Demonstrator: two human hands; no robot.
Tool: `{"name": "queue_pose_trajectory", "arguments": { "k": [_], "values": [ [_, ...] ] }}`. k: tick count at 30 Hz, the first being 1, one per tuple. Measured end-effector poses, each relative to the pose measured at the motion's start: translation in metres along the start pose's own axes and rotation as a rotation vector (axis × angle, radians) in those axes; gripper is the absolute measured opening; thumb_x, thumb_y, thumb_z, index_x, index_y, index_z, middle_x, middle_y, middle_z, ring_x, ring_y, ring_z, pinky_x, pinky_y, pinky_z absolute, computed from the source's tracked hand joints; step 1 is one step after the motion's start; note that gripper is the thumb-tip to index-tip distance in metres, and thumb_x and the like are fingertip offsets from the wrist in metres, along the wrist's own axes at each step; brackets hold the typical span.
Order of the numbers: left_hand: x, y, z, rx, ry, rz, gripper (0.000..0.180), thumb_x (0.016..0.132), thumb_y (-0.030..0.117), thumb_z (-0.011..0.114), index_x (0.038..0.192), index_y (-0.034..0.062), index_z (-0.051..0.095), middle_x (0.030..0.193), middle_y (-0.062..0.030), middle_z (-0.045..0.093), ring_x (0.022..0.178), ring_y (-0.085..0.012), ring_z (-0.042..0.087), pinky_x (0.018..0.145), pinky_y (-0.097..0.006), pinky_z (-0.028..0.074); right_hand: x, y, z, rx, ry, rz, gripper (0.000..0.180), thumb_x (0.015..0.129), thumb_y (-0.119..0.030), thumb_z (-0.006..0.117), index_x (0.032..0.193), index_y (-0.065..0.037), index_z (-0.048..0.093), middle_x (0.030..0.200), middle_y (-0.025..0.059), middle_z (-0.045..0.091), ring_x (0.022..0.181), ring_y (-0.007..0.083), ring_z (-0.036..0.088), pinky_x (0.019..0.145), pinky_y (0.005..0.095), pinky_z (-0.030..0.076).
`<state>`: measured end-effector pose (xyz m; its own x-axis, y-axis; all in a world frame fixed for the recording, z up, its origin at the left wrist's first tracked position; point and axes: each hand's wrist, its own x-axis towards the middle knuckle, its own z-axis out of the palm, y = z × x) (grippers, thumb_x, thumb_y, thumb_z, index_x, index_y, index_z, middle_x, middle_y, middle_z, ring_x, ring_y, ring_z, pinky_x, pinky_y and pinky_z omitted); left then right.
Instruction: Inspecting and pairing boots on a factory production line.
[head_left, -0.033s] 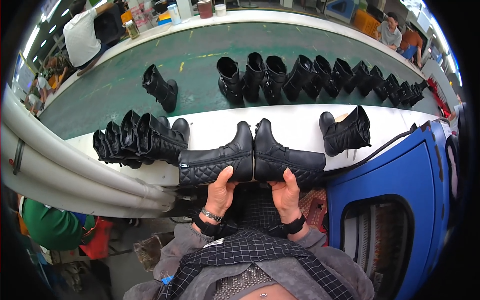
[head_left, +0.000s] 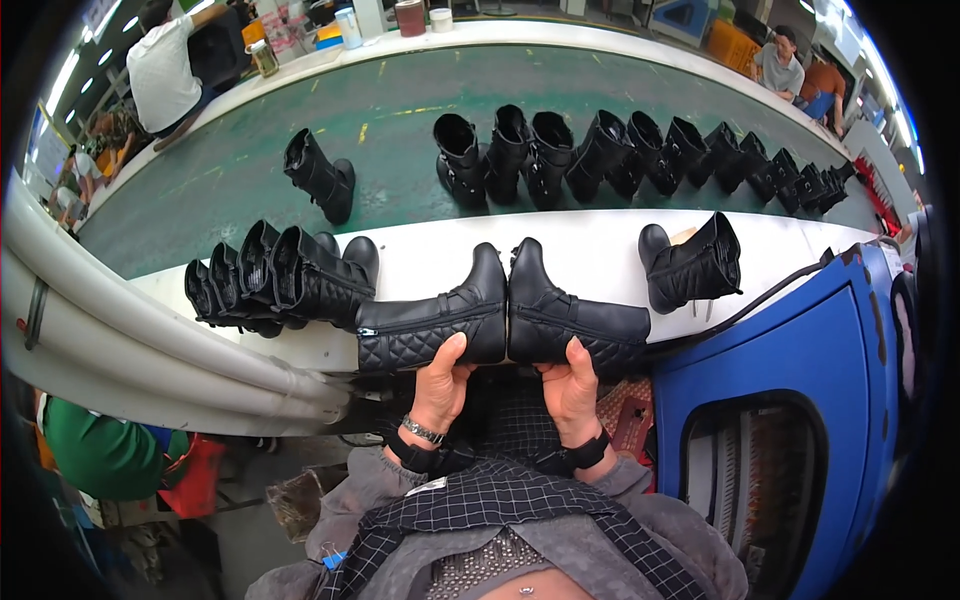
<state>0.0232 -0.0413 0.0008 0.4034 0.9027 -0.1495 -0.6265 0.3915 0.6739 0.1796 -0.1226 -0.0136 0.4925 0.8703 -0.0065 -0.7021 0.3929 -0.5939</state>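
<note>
Two black quilted boots lie on their sides on the white ledge (head_left: 590,250) in front of me, feet upward and touching in the middle. My left hand (head_left: 440,388) grips the left boot (head_left: 425,325) from below, thumb on its quilted shaft. My right hand (head_left: 572,392) holds the right boot (head_left: 580,322) the same way. Both wrists wear dark bands, and the left one also has a metal bracelet.
Several black boots (head_left: 280,280) stand bunched on the ledge at left; one more boot (head_left: 695,265) stands at right. A green conveyor belt (head_left: 250,150) beyond carries a row of boots (head_left: 620,155) and a lone boot (head_left: 320,180). A blue cabinet (head_left: 780,400) is at right, grey pipes (head_left: 100,330) at left, and people across the belt.
</note>
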Motion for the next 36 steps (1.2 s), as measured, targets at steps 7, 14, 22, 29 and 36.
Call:
{"name": "queue_pose_trajectory", "arguments": {
  "k": [7, 14, 22, 29, 36],
  "values": [
    [-0.003, 0.001, 0.004, 0.003, -0.01, 0.002, 0.027, 0.089, 0.014, 0.065, 0.114, 0.0062, 0.063, 0.111, -0.0073, 0.067, 0.1, -0.0216, 0.065, 0.09, -0.04, 0.054, -0.001, 0.0, 0.004, 0.0, 0.008, 0.021, 0.037, 0.092, -0.032, 0.062, 0.116, -0.004, 0.063, 0.114, 0.0109, 0.067, 0.104, 0.0247, 0.065, 0.091, 0.0407, 0.053],
    [-0.003, 0.001, 0.004, 0.074, 0.026, 0.014, 0.027, 0.088, 0.012, 0.066, 0.114, 0.0058, 0.064, 0.109, -0.0065, 0.067, 0.098, -0.0207, 0.066, 0.088, -0.038, 0.054, 0.001, -0.006, 0.003, -0.088, 0.033, -0.028, 0.033, 0.091, -0.024, 0.063, 0.117, -0.004, 0.062, 0.113, 0.0098, 0.067, 0.103, 0.0237, 0.065, 0.09, 0.0397, 0.053],
    [-0.001, 0.031, 0.016, 0.899, -0.126, 0.307, 0.036, 0.08, 0.007, 0.074, 0.113, 0.0008, 0.064, 0.105, -0.0049, 0.066, 0.094, -0.0158, 0.062, 0.087, -0.031, 0.049, -0.004, -0.061, 0.03, -0.831, -0.228, -0.114, 0.062, 0.077, 0.004, 0.062, 0.137, 0.004, 0.046, 0.13, 0.0125, 0.055, 0.123, 0.0212, 0.051, 0.106, 0.0326, 0.038],
    [0.029, 0.067, 0.019, 0.629, -0.108, -0.103, 0.029, 0.09, 0.009, 0.055, 0.117, 0.0019, 0.05, 0.102, -0.0032, 0.06, 0.086, -0.0121, 0.06, 0.074, -0.026, 0.051, 0.036, -0.072, 0.023, -0.612, 0.015, 0.066, 0.046, 0.097, -0.029, 0.046, 0.129, 0.004, 0.052, 0.118, 0.009, 0.061, 0.104, 0.0106, 0.058, 0.085, 0.0273, 0.047],
    [0.06, 0.014, 0.014, 0.529, 0.031, 0.255, 0.019, 0.095, 0.016, 0.054, 0.104, -0.0004, 0.055, 0.087, -0.0024, 0.06, 0.079, -0.0097, 0.055, 0.069, -0.025, 0.046, 0.063, -0.027, 0.016, -1.052, -0.257, -0.263, 0.032, 0.095, -0.007, 0.046, 0.123, 0.007, 0.051, 0.107, 0.0193, 0.063, 0.085, 0.0243, 0.067, 0.073, 0.0319, 0.052]
  ]
}}
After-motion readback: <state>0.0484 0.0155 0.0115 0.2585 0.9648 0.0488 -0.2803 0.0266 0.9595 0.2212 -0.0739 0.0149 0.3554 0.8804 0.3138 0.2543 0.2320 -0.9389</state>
